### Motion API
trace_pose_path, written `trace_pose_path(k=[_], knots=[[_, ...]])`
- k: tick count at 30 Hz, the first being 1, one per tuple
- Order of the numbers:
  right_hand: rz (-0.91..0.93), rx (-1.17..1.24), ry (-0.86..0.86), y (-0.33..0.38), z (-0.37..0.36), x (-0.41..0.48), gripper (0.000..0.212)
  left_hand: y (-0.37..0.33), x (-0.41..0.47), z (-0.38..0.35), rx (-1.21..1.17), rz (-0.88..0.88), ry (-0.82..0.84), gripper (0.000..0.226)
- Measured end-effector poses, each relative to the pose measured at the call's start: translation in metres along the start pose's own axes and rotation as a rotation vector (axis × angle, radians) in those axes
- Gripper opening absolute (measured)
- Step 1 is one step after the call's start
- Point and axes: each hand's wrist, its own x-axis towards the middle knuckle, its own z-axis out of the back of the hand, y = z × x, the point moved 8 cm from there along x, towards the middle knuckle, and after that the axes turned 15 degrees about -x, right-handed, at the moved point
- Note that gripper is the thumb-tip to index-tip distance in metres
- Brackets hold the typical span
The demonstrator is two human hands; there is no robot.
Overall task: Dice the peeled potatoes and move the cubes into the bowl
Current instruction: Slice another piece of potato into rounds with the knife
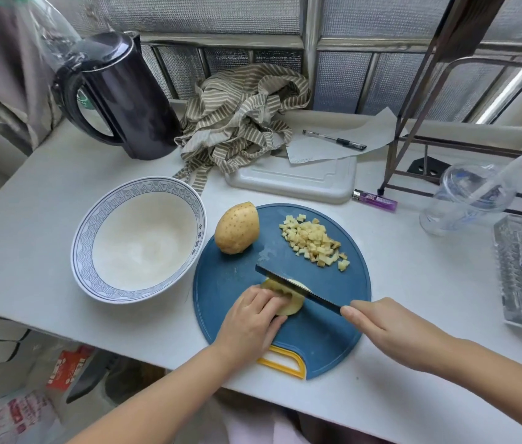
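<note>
Fingers [270, 299] of the left hand [253, 320] curled down on a pale yellow potato slab [290, 308] on the round blue plastic cutting board [333, 334]. The right hand [394, 328] gripped a dark-bladed knife [294, 282] lying across the slab. Small potato cubes [314, 241] were heaped farther back, near a speckled tan whole potato [237, 227]; the blue-patterned white bowl [83, 238] stood just left on the white table [29, 200]

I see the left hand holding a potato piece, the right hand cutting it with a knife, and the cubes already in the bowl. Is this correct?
Not quite: the head view shows the cubes heaped on the blue board; the bowl holds none. The rest is right.
</note>
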Motion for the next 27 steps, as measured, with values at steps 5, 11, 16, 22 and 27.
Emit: trace_pose_path(k=[5,11,16,22,27], knots=[[-0.006,-0.031,0.018,0.004,-0.002,-0.009,0.047,-0.001,0.002,0.000,0.017,0.014,0.019,0.022],[-0.024,-0.096,0.005,0.010,-0.006,-0.013,0.045,-0.001,0.002,0.000,0.020,0.043,0.023,0.020],[-0.034,-0.114,0.012,0.013,-0.008,-0.013,0.043,-0.001,0.003,0.000,0.015,0.045,0.028,0.020],[-0.060,-0.112,0.022,0.015,-0.013,-0.013,0.043,-0.004,0.002,0.001,0.011,0.044,0.024,0.019],[-0.071,-0.140,0.041,0.017,-0.016,-0.013,0.041,-0.002,0.003,0.003,-0.031,0.080,0.016,0.016]])
